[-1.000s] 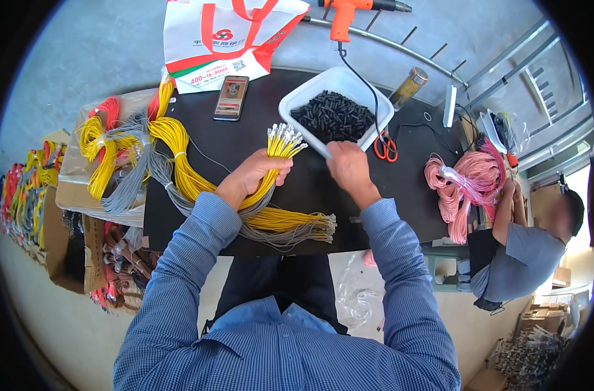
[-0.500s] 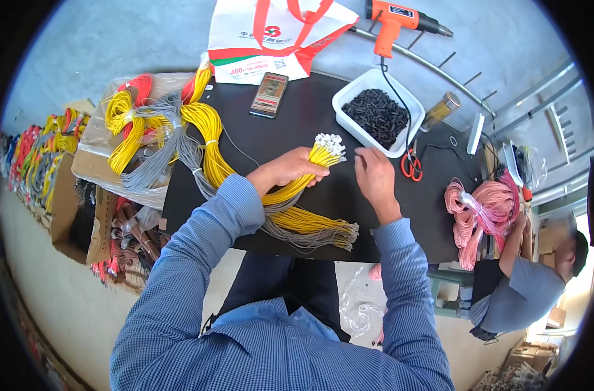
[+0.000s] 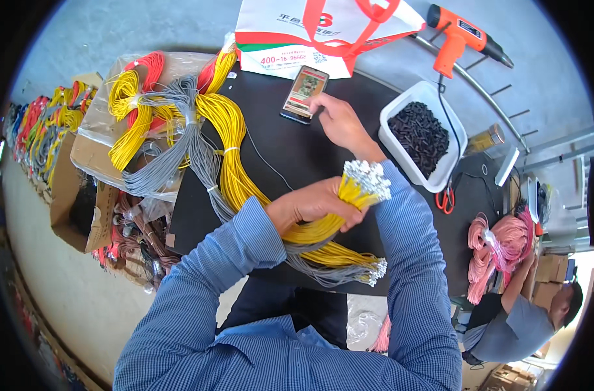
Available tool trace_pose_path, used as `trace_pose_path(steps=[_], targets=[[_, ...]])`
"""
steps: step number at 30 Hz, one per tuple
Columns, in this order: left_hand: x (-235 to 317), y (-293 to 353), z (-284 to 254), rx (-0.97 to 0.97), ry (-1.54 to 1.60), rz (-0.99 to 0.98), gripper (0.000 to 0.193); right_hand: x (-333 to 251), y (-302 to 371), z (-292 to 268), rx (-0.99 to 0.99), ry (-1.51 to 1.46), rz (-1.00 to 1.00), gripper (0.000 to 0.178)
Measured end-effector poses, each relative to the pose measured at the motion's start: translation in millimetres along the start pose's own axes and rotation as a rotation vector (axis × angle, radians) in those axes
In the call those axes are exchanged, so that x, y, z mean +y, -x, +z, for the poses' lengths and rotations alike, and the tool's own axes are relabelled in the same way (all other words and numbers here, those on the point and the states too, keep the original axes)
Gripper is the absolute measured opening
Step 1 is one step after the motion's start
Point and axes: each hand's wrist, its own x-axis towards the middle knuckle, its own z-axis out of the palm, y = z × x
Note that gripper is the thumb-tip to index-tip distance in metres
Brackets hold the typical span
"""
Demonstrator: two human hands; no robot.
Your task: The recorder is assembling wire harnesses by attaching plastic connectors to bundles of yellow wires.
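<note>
My left hand [image 3: 315, 204] is closed around a bundle of yellow wires [image 3: 350, 195] just below its white connector ends [image 3: 368, 177], which point up and to the right. More yellow and grey wires trail under that hand, their white-tipped ends [image 3: 374, 270] lying at the table's near edge. My right hand [image 3: 341, 122] holds nothing; it reaches forward with a finger stretched out at the lower right corner of a lit smartphone [image 3: 306, 91] lying on the black table [image 3: 271, 140]. Whether the fingertip touches the screen I cannot tell.
A white bin [image 3: 389, 140] of short black pieces stands right of my arm, with red-handled scissors [image 3: 445, 201] beside it. Beyond are a bag [image 3: 277, 39] and an orange heat gun [image 3: 463, 38]. Tied wire hanks [image 3: 191, 104] lie left, pink coils [image 3: 505, 241] right, near another person [image 3: 521, 326].
My right hand has moved from beside the bin to the phone, up and left. The left hand still grips the yellow wires. The view has shifted, moving the table's things rightward.
</note>
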Motion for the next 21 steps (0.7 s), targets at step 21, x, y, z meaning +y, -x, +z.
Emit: trace_pose_path(steps=[21], targets=[[8, -7, -6, -0.017, -0.064, -0.165, 0.013, -31, 103, -39, -0.007, -0.212, 0.501, 0.019]])
